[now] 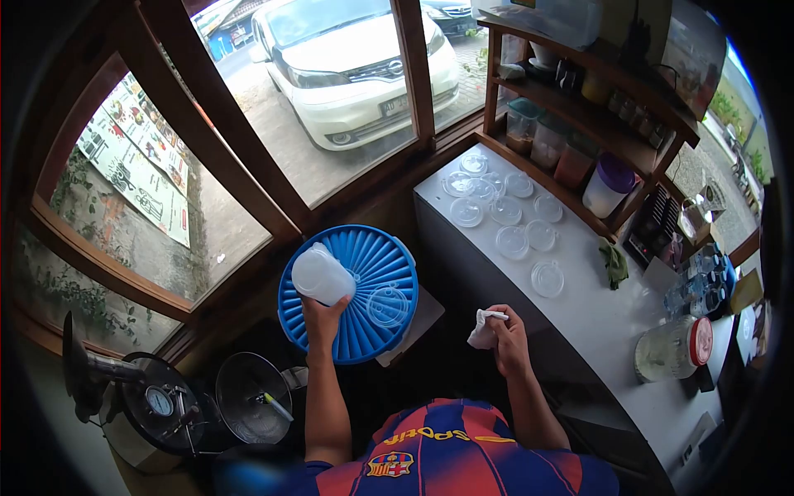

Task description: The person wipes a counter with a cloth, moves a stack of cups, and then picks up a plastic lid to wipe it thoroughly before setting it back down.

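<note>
My left hand [322,312] is wrapped round the lower end of a translucent white plastic cup or stack of cups [322,274], tilted above a round blue ribbed lid [341,339]. Clear plastic lids [387,307] lie on the blue surface to the right of that hand. My right hand [509,337] pinches a crumpled white cloth or tissue [482,331] in front of the counter, touching nothing else. Several clear round lids [512,242] are spread over the white counter [579,318].
A wooden shelf [571,99] with containers stands behind the counter. A green cloth [614,264], water bottles [701,281] and a red-lidded jar [666,351] are on the right. At lower left are a metal bowl [240,397] and a pot with a gauge [159,402].
</note>
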`<state>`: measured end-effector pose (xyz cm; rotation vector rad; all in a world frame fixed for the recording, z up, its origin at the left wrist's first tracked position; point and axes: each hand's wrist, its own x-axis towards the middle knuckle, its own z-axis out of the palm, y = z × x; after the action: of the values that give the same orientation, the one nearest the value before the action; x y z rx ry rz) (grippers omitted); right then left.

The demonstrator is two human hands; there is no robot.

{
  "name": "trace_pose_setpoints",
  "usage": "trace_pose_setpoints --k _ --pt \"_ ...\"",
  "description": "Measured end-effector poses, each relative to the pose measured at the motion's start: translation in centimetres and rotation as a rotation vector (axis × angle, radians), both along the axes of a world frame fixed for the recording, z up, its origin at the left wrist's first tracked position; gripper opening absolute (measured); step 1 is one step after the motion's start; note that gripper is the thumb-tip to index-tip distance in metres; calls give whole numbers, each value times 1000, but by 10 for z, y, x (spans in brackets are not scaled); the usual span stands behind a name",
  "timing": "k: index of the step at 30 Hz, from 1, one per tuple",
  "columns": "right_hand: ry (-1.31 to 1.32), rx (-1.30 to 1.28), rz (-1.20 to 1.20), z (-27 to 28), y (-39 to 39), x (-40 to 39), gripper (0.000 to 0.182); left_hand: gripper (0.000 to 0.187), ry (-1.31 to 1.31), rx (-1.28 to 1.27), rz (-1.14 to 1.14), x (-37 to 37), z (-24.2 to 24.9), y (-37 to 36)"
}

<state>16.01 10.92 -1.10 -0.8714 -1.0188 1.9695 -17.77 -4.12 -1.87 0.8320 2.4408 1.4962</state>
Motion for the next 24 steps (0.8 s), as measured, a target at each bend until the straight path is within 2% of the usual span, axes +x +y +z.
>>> trace_pose_setpoints --k 3,4,9,12,17,20,24 --pt "-28 -3 -63 -9 -12 -4 9 94 17 26 -32 -2 -3 -2" --pt "-36 -5 -88 -11 -17 -5 9 98 2 -9 -68 -7 -5 -3" --pt "-38 12 -187 -8 -27 -5 9 102 -90 190 -103 -18 -7 -2" --pt "-56 10 -200 -12 -19 0 9 100 -167 273 -115 -12 12 6" --pt "-72 20 -147 -16 18 11 12 97 -167 368 -143 4 28 30" --pt "-68 31 -88 -16 54 29 15 95 -204 454 -201 39 52 60" --pt "-34 -28 -105 -14 101 66 15 95 -265 562 -283 94 56 112"
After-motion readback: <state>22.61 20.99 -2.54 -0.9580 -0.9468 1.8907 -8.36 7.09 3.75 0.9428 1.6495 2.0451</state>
